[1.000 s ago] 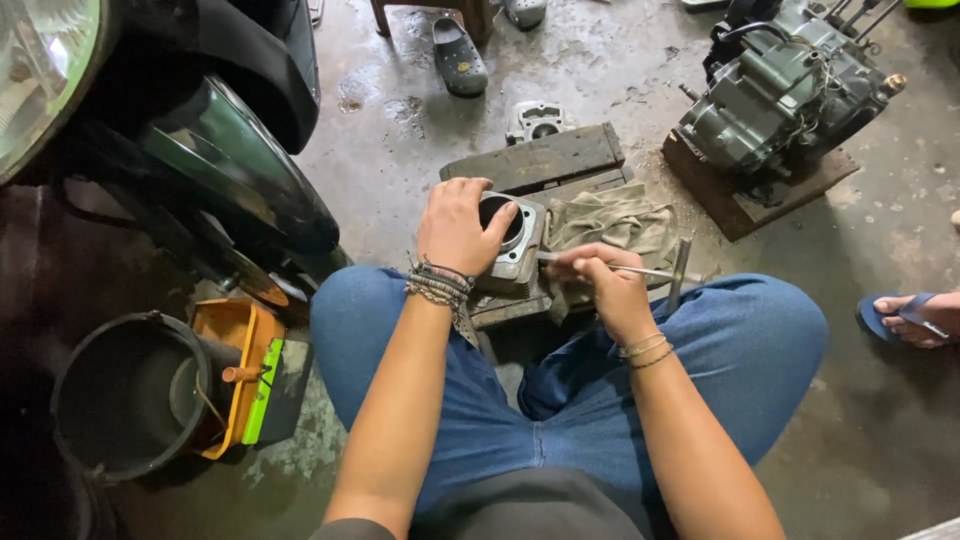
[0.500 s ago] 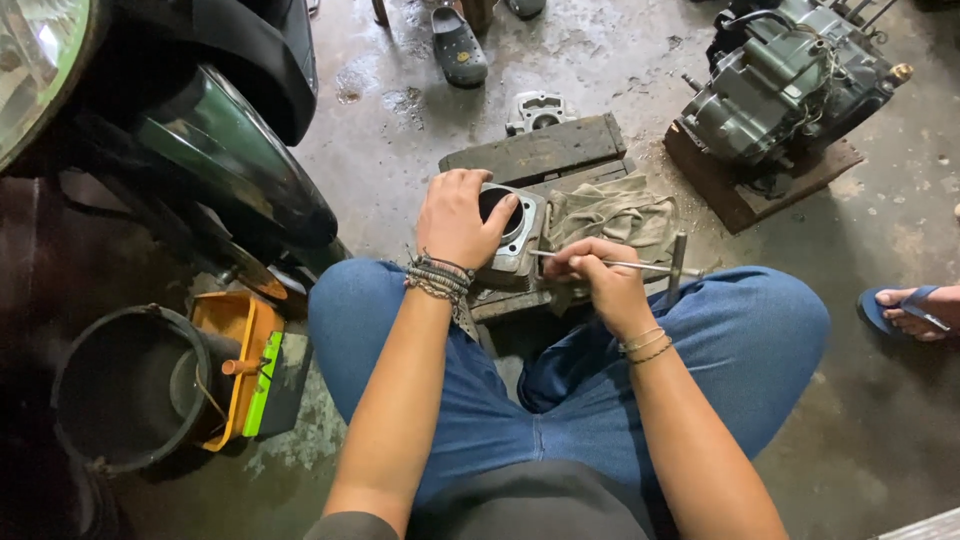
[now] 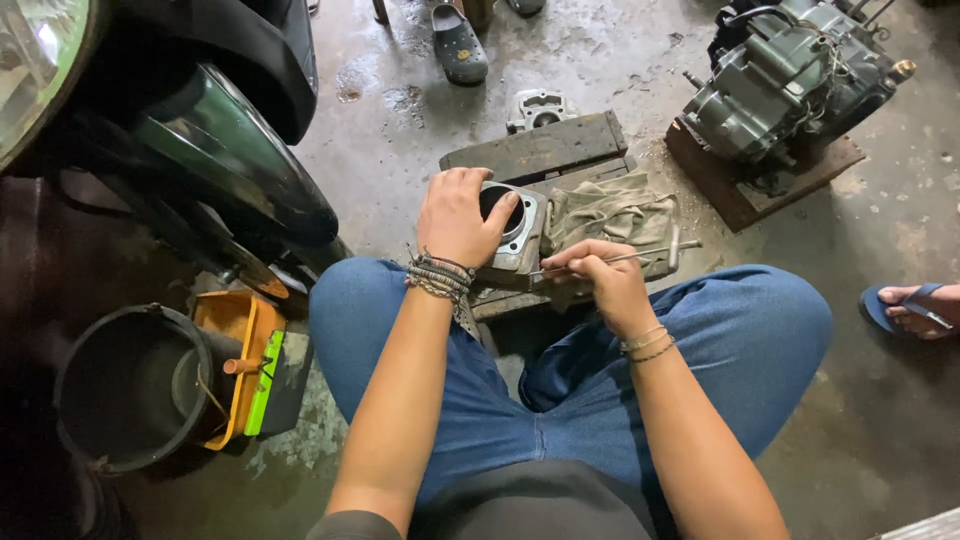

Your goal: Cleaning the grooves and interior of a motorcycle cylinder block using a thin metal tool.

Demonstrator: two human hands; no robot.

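Note:
My left hand (image 3: 458, 216) grips a metal engine cylinder block (image 3: 515, 232) that rests on a wooden plank (image 3: 540, 148) in front of my knees. My right hand (image 3: 600, 280) pinches a thin metal rod (image 3: 640, 256), whose tip touches the cylinder's near side. A dirty olive rag (image 3: 615, 212) lies on the plank just right of the cylinder. I sit with legs folded, in blue jeans.
A motorcycle engine (image 3: 790, 75) stands on a wooden block at the upper right. A small metal engine part (image 3: 540, 105) lies beyond the plank. A motorcycle's front fender (image 3: 230, 160), a black bucket (image 3: 125, 390) and an orange tray (image 3: 235, 350) are at left. Another person's sandalled foot (image 3: 915, 310) is at right.
My left hand stays on the cylinder. My right hand has shifted slightly with the rod along the cylinder's edge.

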